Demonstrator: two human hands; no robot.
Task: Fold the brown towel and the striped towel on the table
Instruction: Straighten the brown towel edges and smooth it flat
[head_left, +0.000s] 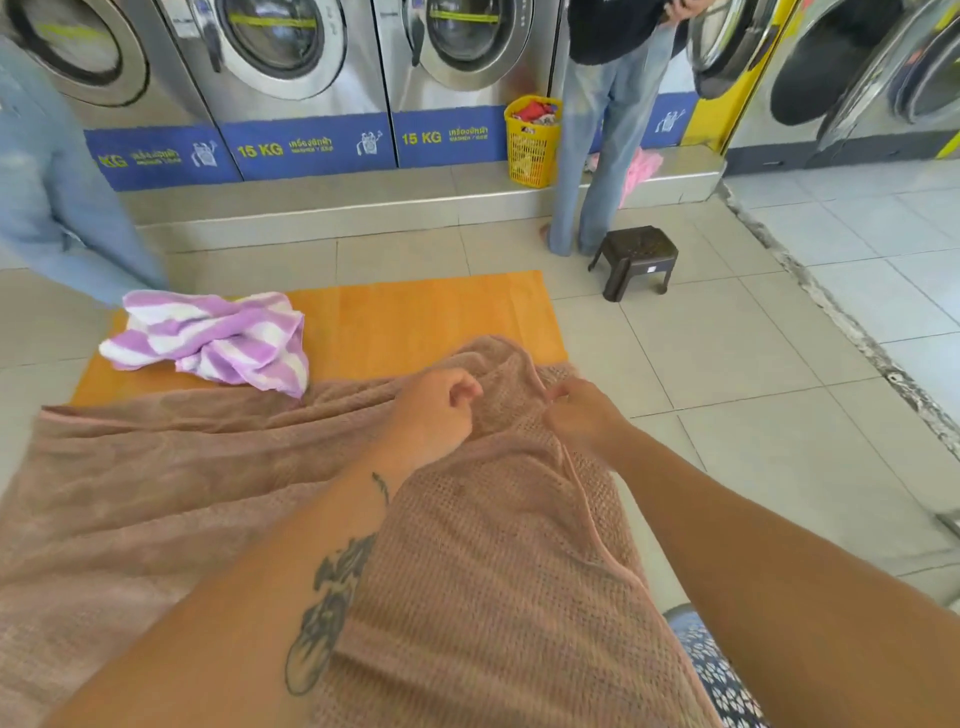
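The brown towel (171, 467) lies spread over the near part of the orange table (415, 317), with its right side hanging over the edge toward me. My left hand (439, 410) has its fingers curled into the towel's raised far fold. Just to the right, my right hand (576, 413) pinches the towel's hem at the right edge. The purple-and-white striped towel (213, 340) sits crumpled on the table's far left, apart from both hands.
A row of washing machines (291, 78) lines the back. A yellow laundry basket (532, 140) and a standing person (608, 130) are at the back right, with a small dark stool (636, 260) on the tiled floor. Another person in blue (57, 197) is at left.
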